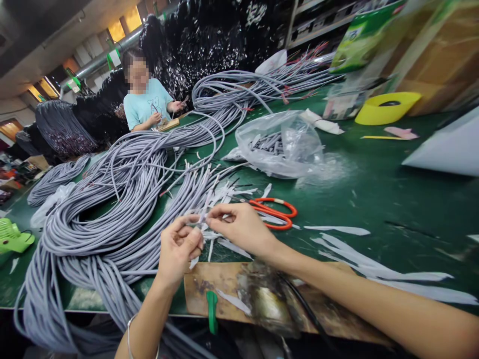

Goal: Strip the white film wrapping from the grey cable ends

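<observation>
Left hand (180,248) and right hand (241,228) both pinch one grey cable end (203,214); fingertip-only grip, so it may slip.

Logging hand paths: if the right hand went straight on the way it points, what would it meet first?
The right hand would likely meet the left hand first, across the grey cable end both pinch.

Even overhead light, wide-angle bending at edges, blurred right side, dim background
</observation>
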`<state>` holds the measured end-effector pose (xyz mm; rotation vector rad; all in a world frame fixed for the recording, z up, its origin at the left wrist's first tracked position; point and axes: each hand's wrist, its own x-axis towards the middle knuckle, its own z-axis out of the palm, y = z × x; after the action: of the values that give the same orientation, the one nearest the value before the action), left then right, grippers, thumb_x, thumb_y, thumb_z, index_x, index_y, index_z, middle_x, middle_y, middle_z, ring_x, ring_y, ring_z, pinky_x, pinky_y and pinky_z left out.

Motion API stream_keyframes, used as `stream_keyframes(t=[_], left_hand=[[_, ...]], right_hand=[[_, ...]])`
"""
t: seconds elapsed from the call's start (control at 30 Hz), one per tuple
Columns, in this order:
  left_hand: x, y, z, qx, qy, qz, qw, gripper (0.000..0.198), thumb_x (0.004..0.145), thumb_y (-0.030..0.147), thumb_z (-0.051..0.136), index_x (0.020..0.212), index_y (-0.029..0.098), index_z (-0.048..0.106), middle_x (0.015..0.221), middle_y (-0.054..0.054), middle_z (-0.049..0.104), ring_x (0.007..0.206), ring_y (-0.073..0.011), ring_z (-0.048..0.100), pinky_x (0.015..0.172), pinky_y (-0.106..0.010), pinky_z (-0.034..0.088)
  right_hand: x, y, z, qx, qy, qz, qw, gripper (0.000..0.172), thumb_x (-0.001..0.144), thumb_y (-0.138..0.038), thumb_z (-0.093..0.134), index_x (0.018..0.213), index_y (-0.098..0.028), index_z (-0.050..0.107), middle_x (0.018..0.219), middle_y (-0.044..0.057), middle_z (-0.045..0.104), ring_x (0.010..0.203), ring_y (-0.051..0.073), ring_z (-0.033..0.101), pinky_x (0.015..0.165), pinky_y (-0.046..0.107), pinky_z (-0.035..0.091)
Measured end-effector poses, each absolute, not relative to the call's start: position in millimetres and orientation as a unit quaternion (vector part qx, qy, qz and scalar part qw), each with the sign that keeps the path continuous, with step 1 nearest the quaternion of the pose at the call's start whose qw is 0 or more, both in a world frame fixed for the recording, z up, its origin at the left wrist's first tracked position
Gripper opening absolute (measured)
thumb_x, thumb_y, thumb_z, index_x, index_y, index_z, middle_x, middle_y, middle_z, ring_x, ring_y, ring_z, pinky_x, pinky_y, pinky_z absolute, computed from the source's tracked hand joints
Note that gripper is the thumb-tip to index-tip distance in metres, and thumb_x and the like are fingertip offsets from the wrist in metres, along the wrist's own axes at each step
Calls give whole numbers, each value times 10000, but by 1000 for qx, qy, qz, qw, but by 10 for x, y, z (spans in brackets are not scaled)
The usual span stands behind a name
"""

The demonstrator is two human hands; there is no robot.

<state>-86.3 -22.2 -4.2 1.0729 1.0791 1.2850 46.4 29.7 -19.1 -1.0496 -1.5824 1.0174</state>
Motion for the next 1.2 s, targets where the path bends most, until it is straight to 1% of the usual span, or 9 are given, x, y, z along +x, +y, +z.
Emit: stream_keyframes(t=[0.2, 0.33, 0.43, 0.6, 0.7, 0.83, 0.97, 1.1, 1.2], left_hand=[[-889, -200, -61, 443, 425, 563, 553, 330, 636, 348, 734, 838, 125, 600, 479, 30, 504, 353, -6, 271, 335, -143, 122], [-897, -210, -36, 435, 418, 565, 562, 326, 638, 343, 735, 830, 121, 593, 487, 33, 513, 330, 11, 258, 334, -141, 120], [-902, -219, -26, 428, 415, 565, 571, 332, 629, 344, 743, 812, 116, 585, 476, 41, 505, 319, 17, 252, 332, -137, 120], [-897, -215, -39, 423, 412, 566, 575, 326, 627, 338, 747, 801, 118, 580, 488, 36, 515, 328, 13, 279, 330, -130, 131], [-894, -208, -36, 421, 409, 565, 580, 316, 633, 330, 744, 808, 120, 586, 474, 42, 508, 320, 14, 274, 328, -128, 134], [-904, -208, -21, 412, 396, 562, 598, 324, 623, 308, 751, 850, 119, 616, 468, 41, 507, 313, 20, 257, 325, -123, 124], [-929, -219, -21, 402, 373, 548, 632, 315, 603, 312, 761, 814, 116, 633, 438, 41, 492, 297, 25, 226, 311, -116, 103], [-940, -223, -22, 410, 362, 554, 628, 286, 617, 336, 748, 737, 123, 601, 430, 46, 489, 275, 27, 221, 293, -109, 95], [-916, -217, -33, 421, 372, 543, 624, 301, 630, 364, 732, 722, 130, 566, 437, 50, 500, 251, 18, 245, 274, -114, 111]], right_hand=[[533, 385, -192, -466, -604, 369, 531, 119, 600, -228, 557, 531, -152, 618, 515, 18, 616, 485, 122, 528, 485, 233, 413], [586, 341, -122, -441, -535, 326, 643, 156, 662, -309, 568, 622, -164, 607, 521, 1, 564, 434, 87, 452, 387, 198, 356], [587, 274, -96, -413, -540, 295, 671, 129, 704, -293, 558, 656, -177, 588, 498, -25, 506, 400, 65, 394, 353, 181, 311], [568, 217, -110, -335, -658, 286, 610, 85, 703, -246, 579, 715, -164, 599, 569, -39, 467, 379, 32, 315, 358, 183, 280], [570, 219, -119, -314, -706, 317, 550, 155, 677, -243, 611, 801, -151, 621, 635, -33, 472, 390, 21, 270, 363, 187, 255], [543, 239, -166, -312, -728, 391, 468, 200, 735, -311, 544, 655, -140, 611, 542, -25, 468, 409, 43, 305, 374, 190, 241], [487, 311, -253, -346, -714, 448, 413, 225, 714, -313, 512, 600, -145, 609, 537, -5, 528, 466, 73, 398, 423, 192, 315], [502, 415, -270, -418, -679, 399, 452, 197, 666, -295, 526, 533, -155, 563, 534, 8, 555, 542, 109, 476, 527, 225, 388], [547, 410, -205, -387, -647, 421, 504, 278, 714, -395, 496, 612, -151, 578, 575, 9, 548, 494, 87, 421, 468, 217, 351]])
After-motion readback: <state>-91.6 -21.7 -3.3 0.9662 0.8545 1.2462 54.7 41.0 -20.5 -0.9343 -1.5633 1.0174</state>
